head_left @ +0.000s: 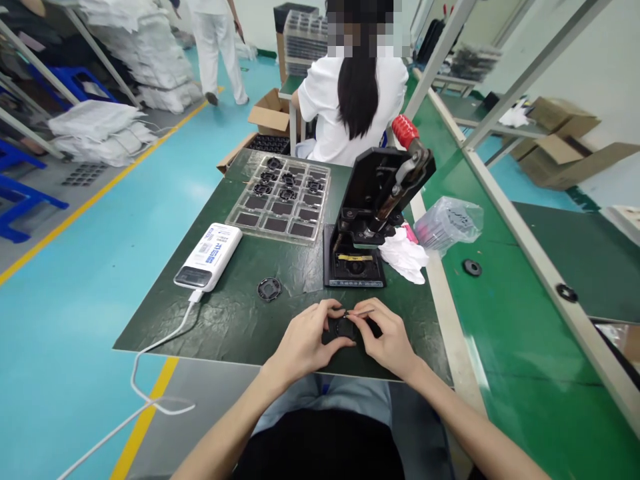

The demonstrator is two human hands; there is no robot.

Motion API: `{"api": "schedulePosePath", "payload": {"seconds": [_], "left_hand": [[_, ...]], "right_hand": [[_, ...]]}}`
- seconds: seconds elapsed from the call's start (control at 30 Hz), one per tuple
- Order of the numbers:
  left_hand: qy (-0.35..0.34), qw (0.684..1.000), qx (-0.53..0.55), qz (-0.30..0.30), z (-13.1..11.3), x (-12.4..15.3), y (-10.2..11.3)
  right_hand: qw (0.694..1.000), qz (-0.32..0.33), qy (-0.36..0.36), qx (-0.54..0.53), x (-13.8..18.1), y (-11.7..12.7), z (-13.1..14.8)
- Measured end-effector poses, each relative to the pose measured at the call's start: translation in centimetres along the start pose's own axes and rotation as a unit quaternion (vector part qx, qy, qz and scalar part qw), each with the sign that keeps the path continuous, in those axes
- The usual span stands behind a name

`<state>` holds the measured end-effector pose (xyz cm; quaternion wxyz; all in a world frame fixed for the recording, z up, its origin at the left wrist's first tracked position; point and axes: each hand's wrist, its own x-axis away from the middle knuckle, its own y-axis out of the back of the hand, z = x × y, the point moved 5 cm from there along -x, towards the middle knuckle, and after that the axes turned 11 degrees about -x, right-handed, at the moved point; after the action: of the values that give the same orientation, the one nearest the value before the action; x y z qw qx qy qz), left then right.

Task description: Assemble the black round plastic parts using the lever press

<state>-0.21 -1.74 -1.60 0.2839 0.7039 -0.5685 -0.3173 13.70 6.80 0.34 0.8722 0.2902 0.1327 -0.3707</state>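
- Black clothing (320, 443) on the person's torso lies nearest the camera, with pale blue trousers (345, 393) just beyond, partly under the desk (215, 333)
- Slim grey tool (365, 312), pinched narrowly between thumb and fingers of the right hand (387, 337); its long axis runs nearly crosswise, the left end at the far side of the black component, the right end poking past the fingers and angled slightly away from the person
- Black component (344, 327), between the two hands at the near side of the desk; the left hand (311, 337) holds it, thumb near and fingers far, curled around its left side
- It looks dark and small, but the fingers cover its edges, so which way it points cannot be told
- Round black part (270, 289) lies flat on the desk, left of the hands, with a squarish grey middle
- Hand press (353, 223) stands straight ahead, its red-wrapped handle (405, 131) upward
- Clear compartment tray (273, 235) sits beyond, similar black parts in its far compartments
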Motion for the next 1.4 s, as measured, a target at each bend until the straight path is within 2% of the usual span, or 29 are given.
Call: {"api": "schedulePosePath", "payload": {"seconds": [0.17,0.23,0.27,0.33,0.43,0.53,0.6,0.67,0.73,0.8,0.83,0.9,0.97,1.03,1.1,1.17,1.3,1.4], "left_hand": [[0.012,1.000,0.002,0.006,-0.2,-0.1,0.0],[0.013,1.000,0.000,0.003,-0.2,-0.1,0.1],[0.013,1.000,0.000,0.002,-0.2,-0.2,0.1],[0.013,1.000,-0.001,-0.001,-0.2,-0.2,0.1],[0.010,1.000,-0.005,-0.008,0.0,-0.1,0.0],[0.005,1.000,-0.015,-0.011,0.0,0.1,0.0],[0.004,1.000,-0.018,-0.003,-0.2,0.0,0.2],[0.004,1.000,-0.016,-0.011,-0.6,-0.7,0.9],[0.007,0.998,-0.017,-0.059,-1.0,-2.3,2.0],[0.011,0.992,-0.033,-0.120,-1.3,-4.6,3.1],[0.012,0.989,-0.047,-0.141,-1.3,-5.8,3.4],[0.009,0.987,-0.071,-0.147,-1.1,-8.3,3.3],[0.000,0.987,-0.079,-0.142,-0.7,-10.0,2.8],[-0.011,0.985,-0.080,-0.150,-0.3,-10.7,2.4],[-0.024,0.984,-0.081,-0.155,0.1,-10.5,2.1],[-0.041,0.984,-0.081,-0.153,0.3,-10.0,2.0],[-0.070,0.984,-0.076,-0.143,0.4,-9.4,2.0],[-0.078,0.985,-0.076,-0.134,0.5,-9.4,2.0]], "right_hand": [[0.999,0.023,0.003,0.022,-0.2,-0.7,-0.2],[1.000,0.015,-0.014,-0.001,-0.4,-0.5,-0.4],[0.999,-0.004,-0.025,-0.025,-0.5,-0.1,-0.5],[0.994,-0.085,-0.039,-0.065,-0.6,1.6,-0.4],[0.973,-0.230,-0.007,-0.033,0.0,5.5,1.0],[0.961,-0.274,0.018,0.020,0.8,8.7,2.8],[0.961,-0.278,-0.004,0.004,0.9,10.4,3.2],[0.961,-0.264,-0.046,-0.062,0.6,11.5,2.9],[0.961,-0.216,-0.085,-0.149,-0.4,11.9,2.3],[0.968,-0.151,-0.102,-0.173,-1.9,11.7,2.0],[0.978,-0.126,-0.100,-0.136,-2.7,11.6,2.1],[0.991,-0.114,-0.069,0.013,-4.2,11.8,2.6],[0.976,-0.146,-0.010,0.161,-5.3,12.1,3.6],[0.957,-0.176,0.060,0.221,-6.3,12.3,4.7],[0.957,-0.178,0.111,0.203,-7.3,12.5,5.5],[0.961,-0.184,0.132,0.157,-8.8,12.9,5.9],[0.954,-0.226,0.137,0.143,-13.6,14.0,6.5],[0.958,-0.207,0.120,0.156,-18.2,14.2,6.1]]}}
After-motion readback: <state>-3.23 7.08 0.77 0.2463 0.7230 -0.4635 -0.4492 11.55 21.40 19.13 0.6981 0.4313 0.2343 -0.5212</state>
